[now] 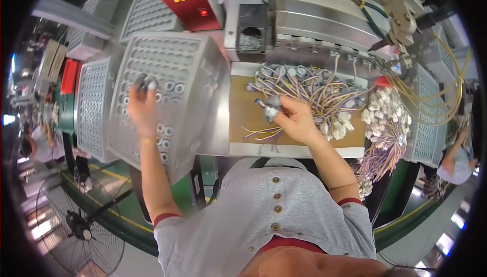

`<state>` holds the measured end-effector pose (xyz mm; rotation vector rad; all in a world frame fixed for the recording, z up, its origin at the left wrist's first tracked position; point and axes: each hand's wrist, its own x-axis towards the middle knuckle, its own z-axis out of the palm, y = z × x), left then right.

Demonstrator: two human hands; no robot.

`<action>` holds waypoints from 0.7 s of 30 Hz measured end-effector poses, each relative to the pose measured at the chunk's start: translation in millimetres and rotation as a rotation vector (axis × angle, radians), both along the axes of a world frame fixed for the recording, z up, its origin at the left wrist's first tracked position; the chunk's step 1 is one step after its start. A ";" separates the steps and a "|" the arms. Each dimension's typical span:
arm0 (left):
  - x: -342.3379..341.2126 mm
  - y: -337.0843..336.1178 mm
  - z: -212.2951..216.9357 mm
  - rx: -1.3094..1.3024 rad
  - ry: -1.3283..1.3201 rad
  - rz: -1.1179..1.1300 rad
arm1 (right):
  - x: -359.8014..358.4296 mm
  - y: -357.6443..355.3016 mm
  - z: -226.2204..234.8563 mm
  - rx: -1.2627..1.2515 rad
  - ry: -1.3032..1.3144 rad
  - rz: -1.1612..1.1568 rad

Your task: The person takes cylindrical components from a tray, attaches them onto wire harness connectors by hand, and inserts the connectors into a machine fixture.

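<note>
My left hand point(141, 109) is over a grey tray point(200, 69) with rows of round recesses. Its fingertips wear grey covers and are pinched together. Whatever they grip, if anything, blends with the covers. Several small grey ring-shaped parts point(164, 144) sit in recesses around that hand. Above a brown work mat point(241, 107), the fingers of my right hand point(298, 119) are closed, with grey covers on the tips. A small part with a blue-and-white end point(259, 102) sticks out from them. Beside it lies a pile of purple-and-yellow wires point(314, 89) with grey round ends.
A red control box point(185, 1) stands behind the tray. A small black bin point(252, 41) and a metal fixture point(322, 21) line the back. White connectors point(388, 112) hang off the mat's right side. More trays point(94, 107) stand left. Green-handled pliers point(373, 18) rest on the fixture.
</note>
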<state>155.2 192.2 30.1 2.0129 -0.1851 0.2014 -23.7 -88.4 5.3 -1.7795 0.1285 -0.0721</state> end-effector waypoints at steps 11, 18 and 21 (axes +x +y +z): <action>-116.4 -109.9 -23.5 -0.664 0.714 -0.627 | 3.0 -2.6 13.1 0.018 0.023 0.025; -122.7 -119.5 -21.9 -0.740 0.695 -0.627 | -1.0 -7.3 5.7 0.101 0.016 0.003; -123.1 -117.3 -20.9 -0.753 0.669 -0.707 | -0.5 -6.3 12.1 0.103 -0.006 0.013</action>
